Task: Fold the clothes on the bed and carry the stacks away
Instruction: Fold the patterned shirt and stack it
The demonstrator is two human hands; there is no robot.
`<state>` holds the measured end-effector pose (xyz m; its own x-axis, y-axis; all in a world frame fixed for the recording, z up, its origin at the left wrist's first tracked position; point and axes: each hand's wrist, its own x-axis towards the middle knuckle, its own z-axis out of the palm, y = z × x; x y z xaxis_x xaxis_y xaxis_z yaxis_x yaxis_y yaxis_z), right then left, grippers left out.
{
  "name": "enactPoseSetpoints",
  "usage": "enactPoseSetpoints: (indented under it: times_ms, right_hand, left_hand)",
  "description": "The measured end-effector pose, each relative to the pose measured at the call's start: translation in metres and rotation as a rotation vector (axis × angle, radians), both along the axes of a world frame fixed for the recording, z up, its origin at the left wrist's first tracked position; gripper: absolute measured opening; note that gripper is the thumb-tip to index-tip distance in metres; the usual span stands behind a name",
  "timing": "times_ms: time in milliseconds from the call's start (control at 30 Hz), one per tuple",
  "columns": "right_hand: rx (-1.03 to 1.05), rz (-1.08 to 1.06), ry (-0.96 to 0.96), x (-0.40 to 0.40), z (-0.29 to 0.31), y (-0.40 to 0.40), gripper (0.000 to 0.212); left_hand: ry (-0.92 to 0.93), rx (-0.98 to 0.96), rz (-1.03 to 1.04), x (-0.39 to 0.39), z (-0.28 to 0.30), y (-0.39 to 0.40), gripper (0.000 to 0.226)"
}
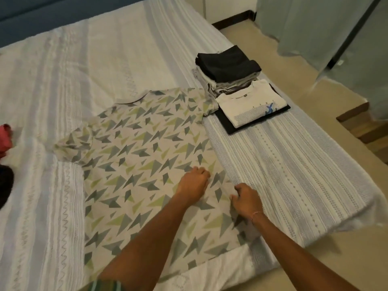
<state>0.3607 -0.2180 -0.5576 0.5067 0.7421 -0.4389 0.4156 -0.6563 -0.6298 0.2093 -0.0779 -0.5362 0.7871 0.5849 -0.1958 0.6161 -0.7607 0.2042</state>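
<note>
- The bed (63, 80) fills most of my view, covered with a white and pale blue woven spread; its right edge runs along a beige floor (304, 101), and its near right corner is just beyond my right arm.
- A patterned T-shirt (136, 143), light with grey and green triangles, lies spread flat in the middle of the bed toward the near edge, collar pointing to the far side, one short sleeve bunched out to the left.
- A pale curtain (315, 28) hangs past the far right corner of the bed.
- By the right edge of the bed sit two stacks, touching each other: the farther, taller stack (226, 74) has dark folded clothes on top of lighter ones, and the nearer, low stack has a white folded shirt (249, 106) with a blue print lying on a dark garment (231, 128). The T-shirt's right sleeve reaches the foot of these stacks.
- My left hand (194, 184) rests knuckles-up on the T-shirt's lower right part, fingers curled into the cloth; I cannot tell whether it pinches any.
- My right hand (246, 199), a thin bracelet at the wrist, sits at the T-shirt's right side edge, fingers curled and gripping the fabric there. The two hands are close but apart.
- At the bed's left edge I see a bit of red cloth (5, 137) and, nearer, something dark (5, 183).
</note>
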Motion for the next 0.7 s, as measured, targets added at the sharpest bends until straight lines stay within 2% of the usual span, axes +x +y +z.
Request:
enactPoseSetpoints:
  times_ms: [100,200,300,400,467,567,700]
  right_hand:
    - [-0.071,-0.177,0.187,0.014,-0.003,0.016,0.03]
    - [-0.092,-0.247,0.249,0.023,-0.004,0.015,0.023]
    - [-0.104,-0.225,0.252,0.02,-0.005,0.009,0.02]
    - [-0.08,-0.249,0.257,0.021,-0.009,0.003,0.037]
    - [-0.075,-0.259,0.293,0.026,-0.009,0.001,0.036]
    - [-0.081,-0.265,0.319,0.03,-0.004,0.0,0.044]
    - [-0.023,-0.335,0.222,0.022,-0.004,-0.006,0.042]
  left_hand:
    - [0.055,0.059,-0.152,0.029,-0.001,0.044,0.034]
    - [0.101,0.12,-0.288,0.057,-0.001,0.076,0.044]
    - [0.186,0.168,-0.426,0.081,0.0,0.1,0.034]
    - [0.301,0.266,-0.594,0.104,0.002,0.118,0.025]
    - [0.355,0.294,-0.677,0.118,0.006,0.127,0.021]
    - [0.328,0.221,-0.674,0.13,0.007,0.132,0.026]
    - [0.31,0.221,-0.669,0.132,-0.002,0.132,0.021]
